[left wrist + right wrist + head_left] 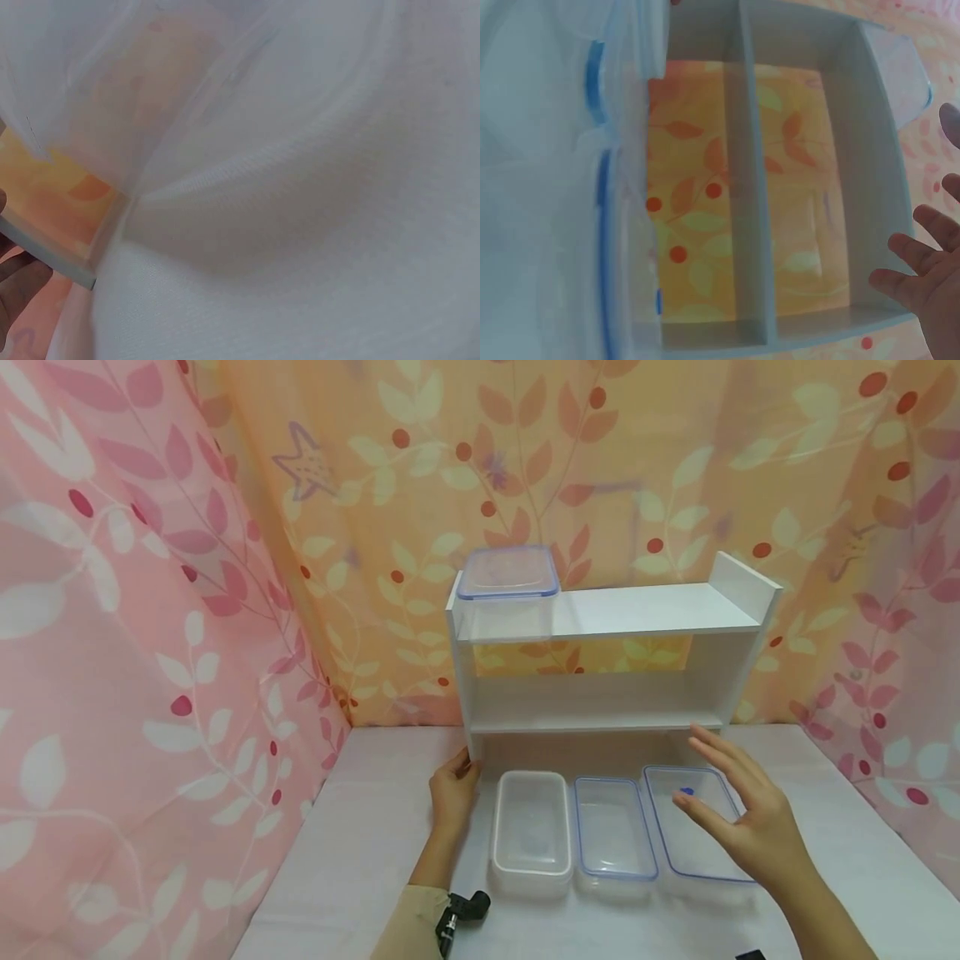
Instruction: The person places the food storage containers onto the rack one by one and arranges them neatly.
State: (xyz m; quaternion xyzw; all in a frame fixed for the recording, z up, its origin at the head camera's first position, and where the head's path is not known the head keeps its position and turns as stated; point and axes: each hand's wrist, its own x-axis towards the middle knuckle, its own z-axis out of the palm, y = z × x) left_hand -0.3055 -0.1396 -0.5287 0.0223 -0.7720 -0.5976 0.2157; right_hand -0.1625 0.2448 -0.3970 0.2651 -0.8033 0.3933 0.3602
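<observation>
A white two-level shelf (660, 610) stands at the back of the table. My left hand (452, 797) grips the foot of its left side panel; in the left wrist view the fingers of that hand (22, 289) lie around the panel's edge (49, 253). My right hand (757, 827) is raised with fingers spread and holds nothing, over the right end of a large blue-rimmed container (686, 839). In the right wrist view, the same hand (934, 277) appears beside the shelf frame (757, 172). A clear container with a blue-edged lid (510, 575) sits on the shelf's top left.
In front of the shelf, a white-rimmed container (532, 822) and a narrower blue-rimmed one (615, 827) stand side by side, left of the large one. Patterned cloth (375, 527) hangs behind and at both sides. A small black object (750, 955) shows at the front edge of view.
</observation>
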